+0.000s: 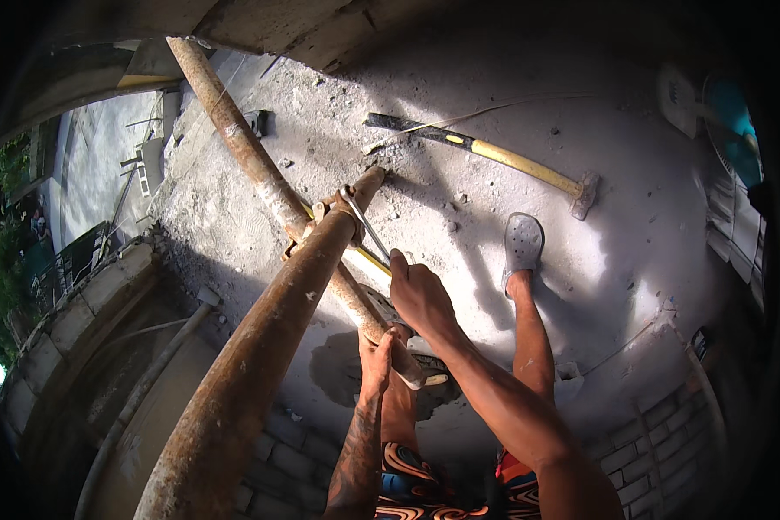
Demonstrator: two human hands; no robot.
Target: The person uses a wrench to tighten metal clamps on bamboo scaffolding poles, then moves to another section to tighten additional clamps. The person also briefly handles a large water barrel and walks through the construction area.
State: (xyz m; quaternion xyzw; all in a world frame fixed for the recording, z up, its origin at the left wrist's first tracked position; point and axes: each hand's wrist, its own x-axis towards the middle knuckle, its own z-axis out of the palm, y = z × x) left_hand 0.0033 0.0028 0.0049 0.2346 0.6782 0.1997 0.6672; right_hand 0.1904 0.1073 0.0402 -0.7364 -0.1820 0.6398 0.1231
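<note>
Two rusty scaffold pipes cross in front of me. One upright pipe [260,355] rises toward me at the lower left, and a slanting pipe [247,147] passes behind it. A rusty pipe clamp [319,217] joins them where they cross. My left hand [376,357] is wrapped round the slanting pipe close to its lower end. My right hand [419,296] grips a slim metal wrench [368,227], whose far end meets the clamp; the part inside my fist is hidden.
A sledgehammer [511,161] with a yellow and black handle lies on the dusty floor [459,247] beyond my hands. Rubble [312,95] is scattered at the far side. A teal fan [732,130] stands at the far right. A low wall edge [78,321] runs along the left.
</note>
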